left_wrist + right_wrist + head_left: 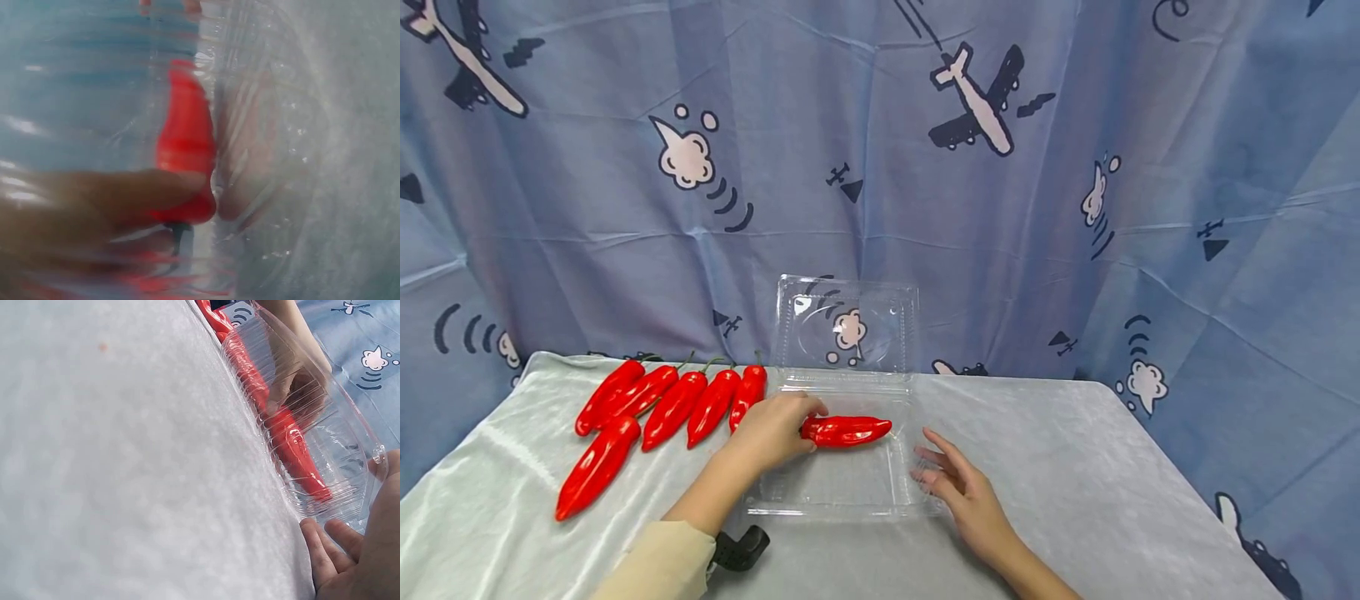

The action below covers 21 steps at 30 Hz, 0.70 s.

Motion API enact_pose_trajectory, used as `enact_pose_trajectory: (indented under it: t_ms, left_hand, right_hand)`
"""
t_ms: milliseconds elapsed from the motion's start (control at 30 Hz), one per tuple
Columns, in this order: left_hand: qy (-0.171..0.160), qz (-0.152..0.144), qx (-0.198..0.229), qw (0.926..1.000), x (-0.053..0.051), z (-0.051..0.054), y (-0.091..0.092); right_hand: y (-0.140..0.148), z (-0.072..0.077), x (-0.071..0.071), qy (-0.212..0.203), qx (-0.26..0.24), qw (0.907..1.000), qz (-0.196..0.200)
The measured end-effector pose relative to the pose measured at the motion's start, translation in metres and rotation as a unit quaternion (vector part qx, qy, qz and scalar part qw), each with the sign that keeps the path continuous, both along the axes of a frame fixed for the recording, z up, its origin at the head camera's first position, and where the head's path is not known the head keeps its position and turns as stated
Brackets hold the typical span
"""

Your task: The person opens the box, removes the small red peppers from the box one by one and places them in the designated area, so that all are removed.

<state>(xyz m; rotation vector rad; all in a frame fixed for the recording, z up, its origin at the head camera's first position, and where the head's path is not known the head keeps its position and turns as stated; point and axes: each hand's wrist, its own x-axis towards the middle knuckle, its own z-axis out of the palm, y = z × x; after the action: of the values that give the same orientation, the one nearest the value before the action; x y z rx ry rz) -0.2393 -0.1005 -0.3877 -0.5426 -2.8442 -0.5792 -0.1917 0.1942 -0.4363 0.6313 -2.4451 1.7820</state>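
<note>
A clear plastic clamshell container [842, 510] stands with its lid [891, 329] raised at the back. Inside its base, my left hand [772, 429] grips the stem end of a glossy red chili pepper [850, 432], whose tip points right. The left wrist view is blurred, but fingers [144, 190] lie across the pepper [186, 125]. At the container's right side is my right hand [968, 500], fingers spread and slightly bent. In the right wrist view its fingertips [310, 534] are by the clear wall; whether they touch it I cannot tell.
Several more red peppers [675, 410] lie on the white cloth [1045, 450] left of the container, one [598, 468] nearer the front. A black strap piece [742, 548] shows beside the left wrist. A blue curtain [865, 167] with airplane prints hangs behind the table.
</note>
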Motion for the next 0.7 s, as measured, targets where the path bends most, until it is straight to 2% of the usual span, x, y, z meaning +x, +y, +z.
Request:
enact_pose_trajectory:
  t_ms: [167,300,467,567,700]
  left_hand:
    - [0.005,-0.006,-0.01,0.9999,0.0,-0.002,-0.001]
    - [-0.004,-0.017,-0.004,0.9998,-0.001,-0.001,-0.002]
    - [-0.041,-0.044,0.05,0.9969,0.0,0.003,-0.003]
    - [-0.064,-0.063,0.093,0.9916,0.0,0.006,-0.004]
    - [-0.077,-0.08,0.145,0.9832,0.0,0.012,-0.006]
  right_hand:
    - [-0.001,0.0,0.0,-0.007,0.001,1.0,-0.002]
    - [-0.001,0.0,0.0,-0.008,0.0,1.0,0.0]
    - [-0.001,0.0,0.0,-0.006,-0.003,1.0,0.003]
    - [-0.001,0.001,0.0,-0.006,-0.004,1.0,0.003]
    - [0.0,0.001,0.0,-0.004,-0.005,1.0,0.004]
